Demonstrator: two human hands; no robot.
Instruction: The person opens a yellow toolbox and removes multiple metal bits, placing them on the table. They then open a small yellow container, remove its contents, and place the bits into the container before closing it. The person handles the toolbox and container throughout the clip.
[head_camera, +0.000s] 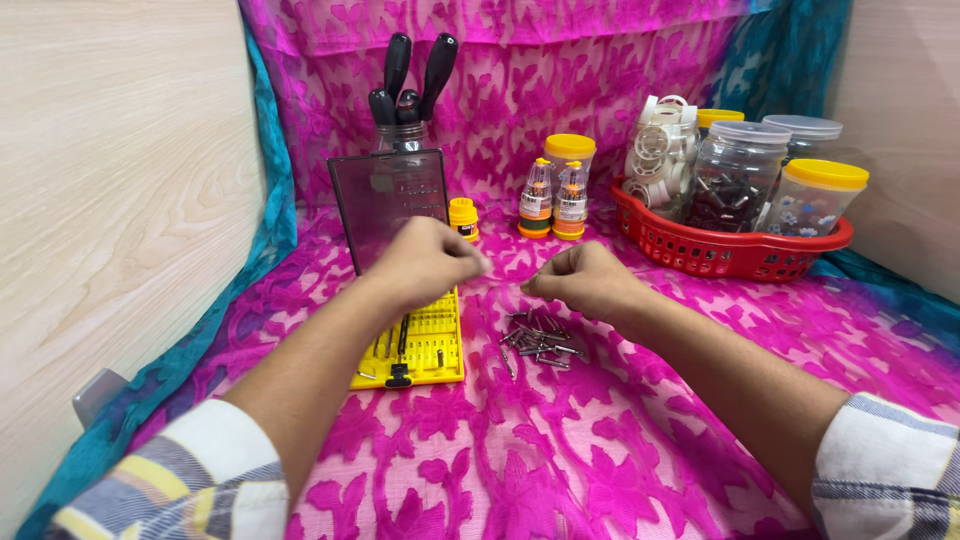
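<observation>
2 hands (425, 262), 1 yellow bit tray (425, 350), 1 red basket (720, 250), 4 screwdriver handles (410, 85)

Front cloth (560, 470) open; red basket (735, 250), jars (570, 160) block rear.

The scene is viewed by a single head-worn camera, angled forward and down from close range over the pink-clothed worktop (560, 450) toward the draped back wall.

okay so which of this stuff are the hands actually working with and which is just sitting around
In use:
left hand, closed, over the yellow bit tray
right hand, closed, above the loose metal bits
tray's clear lid, propped upright

Lying about:
red basket of plastic jars
two small bottles
jar of black-handled tools
small yellow cap
</observation>
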